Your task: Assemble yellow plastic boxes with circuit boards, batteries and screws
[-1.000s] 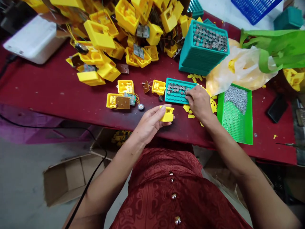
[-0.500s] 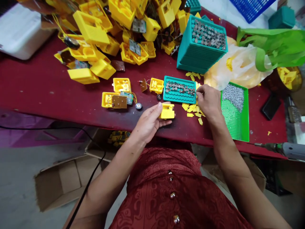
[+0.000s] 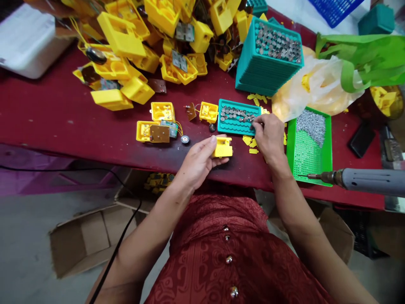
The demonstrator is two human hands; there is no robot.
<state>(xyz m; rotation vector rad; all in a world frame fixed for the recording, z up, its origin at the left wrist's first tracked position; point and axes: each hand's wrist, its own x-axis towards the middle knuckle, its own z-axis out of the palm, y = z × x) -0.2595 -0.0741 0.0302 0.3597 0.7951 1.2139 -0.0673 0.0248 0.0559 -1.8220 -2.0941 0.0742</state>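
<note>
My left hand (image 3: 204,156) is closed around a small yellow plastic casing (image 3: 223,147) with a grid of tiny holes, held over the table's front edge. My right hand (image 3: 268,134) reaches to the right end of a teal tray (image 3: 236,129), fingertips pinched at the small round metal button cells (image 3: 234,114) lying there in rows. Whether a cell is between those fingers is hidden. Loose yellow tabs (image 3: 249,141) lie beside and partly under this hand. Left of the tray sit open yellow casings (image 3: 208,111) with wired circuit boards (image 3: 160,134) and a round speaker (image 3: 185,139).
A heap of yellow casings (image 3: 123,38) covers the back left. Behind the tray stands a tall stack of teal trays (image 3: 257,71). To the right are a green basket (image 3: 328,139) of small metal parts, a plastic bag (image 3: 322,84), a phone (image 3: 361,140) and a hanging electric screwdriver (image 3: 370,180).
My right hand has moved left from the tray's right edge onto the cells. The electric screwdriver has swung left, over the green basket. My left hand still holds the casing.
</note>
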